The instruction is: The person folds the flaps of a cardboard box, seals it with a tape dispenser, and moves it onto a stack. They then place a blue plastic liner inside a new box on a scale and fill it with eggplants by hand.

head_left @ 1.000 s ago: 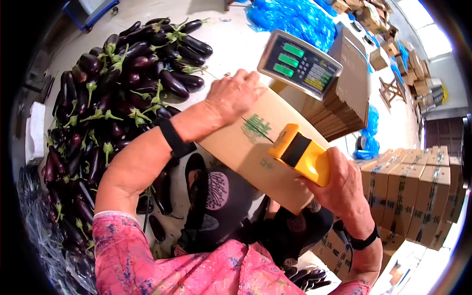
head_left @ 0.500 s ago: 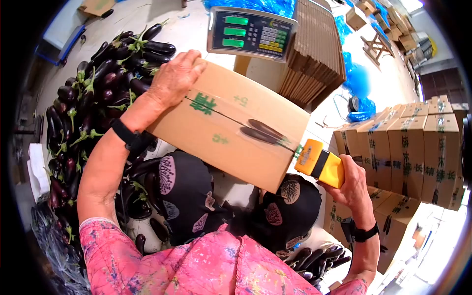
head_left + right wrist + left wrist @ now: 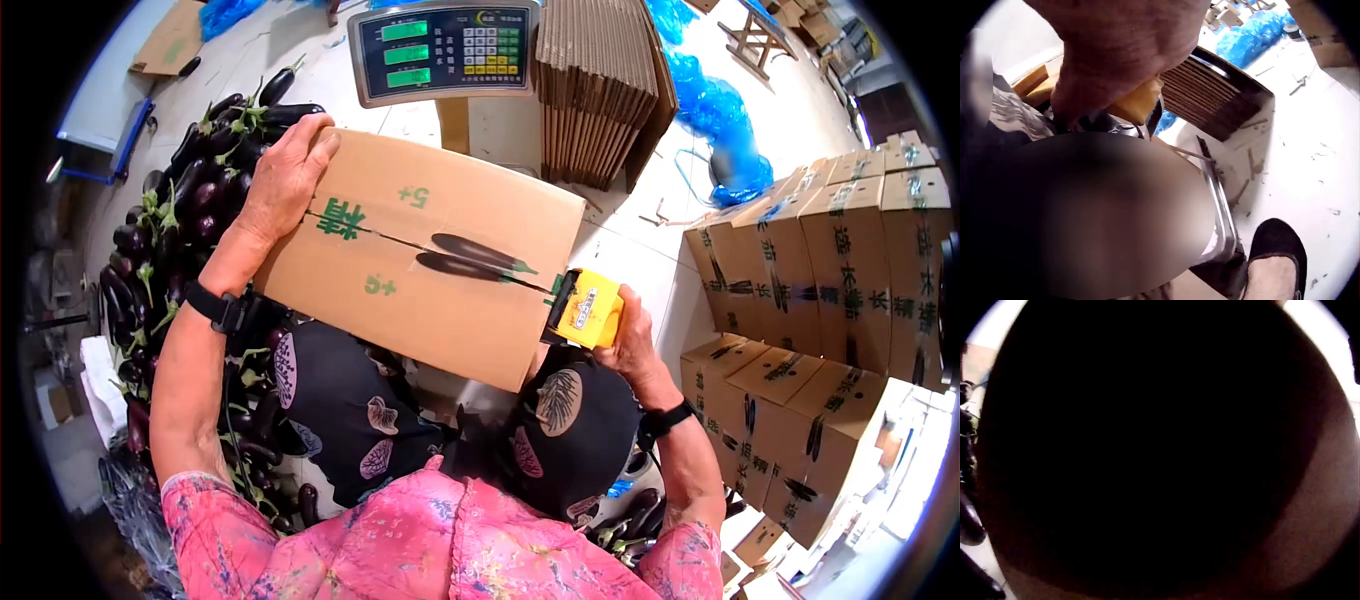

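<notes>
A cardboard box (image 3: 430, 225) with green lettering and printed eggplants lies tilted above the person's knees, its top seam running lengthwise. At its left end, my left hand (image 3: 278, 190) grips the far corner. My right hand (image 3: 632, 335) holds a yellow tape dispenser (image 3: 590, 308) against the box's right end, where the seam meets the edge. In the right wrist view, the right hand (image 3: 1129, 50) covers much of the yellow dispenser (image 3: 1138, 103). The left wrist view is mostly dark and hides the left hand.
Loose eggplants (image 3: 200, 205) heap on the floor at left. Beyond the box stand a scale display (image 3: 445, 50) and a stack of flattened cartons (image 3: 595, 90). Blue plastic wrap (image 3: 715, 120) lies at the back right. Printed boxes (image 3: 840, 260) are stacked at right.
The right hand has drawn the tape dispenser from the middle of the box's top to its right end, uncovering the printed eggplants. The left hand stays at the left end; the head view has shifted.
</notes>
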Motion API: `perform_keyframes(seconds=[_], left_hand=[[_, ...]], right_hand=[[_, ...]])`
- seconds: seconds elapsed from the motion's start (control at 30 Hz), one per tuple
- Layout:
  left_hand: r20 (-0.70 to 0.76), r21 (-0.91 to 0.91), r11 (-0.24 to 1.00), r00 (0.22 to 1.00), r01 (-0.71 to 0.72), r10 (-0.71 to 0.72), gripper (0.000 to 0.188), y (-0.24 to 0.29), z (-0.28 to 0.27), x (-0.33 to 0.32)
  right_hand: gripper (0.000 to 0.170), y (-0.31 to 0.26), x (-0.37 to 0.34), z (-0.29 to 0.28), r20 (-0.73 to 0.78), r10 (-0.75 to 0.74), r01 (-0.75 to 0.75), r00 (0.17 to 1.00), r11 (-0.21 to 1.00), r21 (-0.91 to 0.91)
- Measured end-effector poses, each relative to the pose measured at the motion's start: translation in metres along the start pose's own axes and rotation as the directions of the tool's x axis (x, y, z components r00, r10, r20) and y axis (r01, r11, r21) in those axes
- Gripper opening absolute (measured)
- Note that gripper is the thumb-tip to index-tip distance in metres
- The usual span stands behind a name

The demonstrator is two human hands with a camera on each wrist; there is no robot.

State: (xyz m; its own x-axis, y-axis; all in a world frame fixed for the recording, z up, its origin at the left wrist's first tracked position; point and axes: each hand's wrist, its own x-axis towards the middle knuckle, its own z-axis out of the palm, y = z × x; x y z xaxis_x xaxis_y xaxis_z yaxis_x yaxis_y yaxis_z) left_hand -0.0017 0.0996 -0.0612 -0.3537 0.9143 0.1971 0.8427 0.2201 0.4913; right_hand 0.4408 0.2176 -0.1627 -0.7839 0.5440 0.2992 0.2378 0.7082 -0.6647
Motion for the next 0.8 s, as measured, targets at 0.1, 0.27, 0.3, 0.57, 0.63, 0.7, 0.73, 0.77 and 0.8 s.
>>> perform_keyframes(seconds=[0.1, 0.27, 0.3, 0.57, 0.63, 0.7, 0.73, 0.77, 0.8], left_hand=[[0.004, 0.015, 1.000, 1.000, 0.005, -0.005, 0.032, 0.000, 0.001, 0.001], [-0.005, -0.014, 1.000, 1.000, 0.003, -0.003, 0.032, 0.002, 0.001, 0.000], [-0.009, -0.012, 1.000, 1.000, 0.024, -0.024, 0.031, 0.005, 0.002, 0.000], [-0.026, -0.013, 0.999, 0.999, -0.037, 0.036, 0.031, -0.001, 0.002, -0.001], [-0.017, -0.003, 0.999, 0.999, -0.044, 0.044, 0.031, -0.002, 0.002, -0.002], [-0.011, 0.001, 0.999, 0.999, -0.051, 0.051, 0.032, -0.007, 0.003, -0.001], [-0.014, 0.003, 0.998, 0.998, -0.055, 0.055, 0.032, -0.007, 0.003, -0.001], [-0.018, 0.004, 0.998, 0.998, -0.058, 0.058, 0.032, -0.007, 0.003, 0.000], [-0.021, 0.007, 0.998, 0.998, -0.060, 0.061, 0.032, -0.006, 0.003, 0.000]], right_hand=[[0.061, 0.034, -0.026, 0.016, -0.004, 0.034, -0.034, 0.999, 0.999, -0.025], [0.055, 0.059, -0.058, 0.014, 0.001, 0.112, -0.112, 0.994, 0.988, -0.109], [0.054, 0.056, -0.062, 0.009, -0.003, 0.113, -0.113, 0.994, 0.984, -0.139], [0.053, 0.047, -0.101, -0.011, -0.007, 0.215, -0.210, 0.977, 0.948, -0.238], [0.050, 0.031, -0.087, -0.020, 0.054, 0.239, -0.213, 0.969, 0.930, -0.301], [0.045, 0.016, -0.065, -0.030, 0.171, 0.293, -0.215, 0.941, 0.905, -0.368], [0.043, 0.001, -0.051, -0.036, 0.201, 0.323, -0.216, 0.925, 0.881, -0.422], [0.041, -0.016, -0.037, -0.041, 0.230, 0.354, -0.214, 0.907, 0.855, -0.474], [0.040, -0.030, -0.022, -0.044, 0.257, 0.386, -0.208, 0.886, 0.827, -0.523]])
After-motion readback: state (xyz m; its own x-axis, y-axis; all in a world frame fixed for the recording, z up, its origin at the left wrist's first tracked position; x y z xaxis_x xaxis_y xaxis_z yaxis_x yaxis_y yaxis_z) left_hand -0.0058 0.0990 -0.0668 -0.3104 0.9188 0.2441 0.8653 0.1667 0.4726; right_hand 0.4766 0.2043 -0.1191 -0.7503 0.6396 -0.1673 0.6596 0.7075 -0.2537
